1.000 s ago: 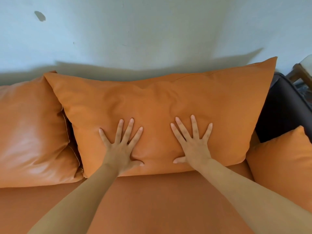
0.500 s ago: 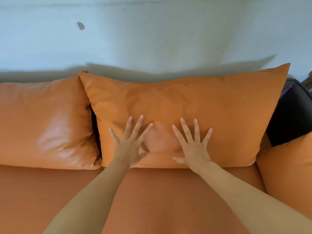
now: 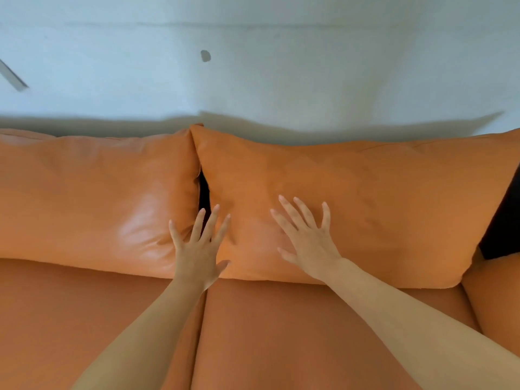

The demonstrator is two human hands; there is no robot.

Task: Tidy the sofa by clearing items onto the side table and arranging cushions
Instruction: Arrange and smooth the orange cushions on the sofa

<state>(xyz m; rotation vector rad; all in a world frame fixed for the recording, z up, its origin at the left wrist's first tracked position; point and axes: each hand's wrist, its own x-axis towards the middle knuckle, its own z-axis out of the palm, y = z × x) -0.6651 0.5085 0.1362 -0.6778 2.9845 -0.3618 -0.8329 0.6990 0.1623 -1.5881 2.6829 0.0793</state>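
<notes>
While both arms reach up from the lower frame, the left hand (image 3: 198, 253) spreads wide over the gap between two cushions, and the right hand (image 3: 308, 240) lies flat, fingers splayed, on the right cushion (image 3: 365, 198) at centre right, beside the left cushion (image 3: 92, 192).

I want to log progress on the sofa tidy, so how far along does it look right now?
Done, by the look of it: no loose items lie on the visible seat, and two back cushions stand side by side. In hand: the left hand spans the gap between the left cushion and right cushion; the right hand lies flat on the right one. The side table is out of view.
</notes>
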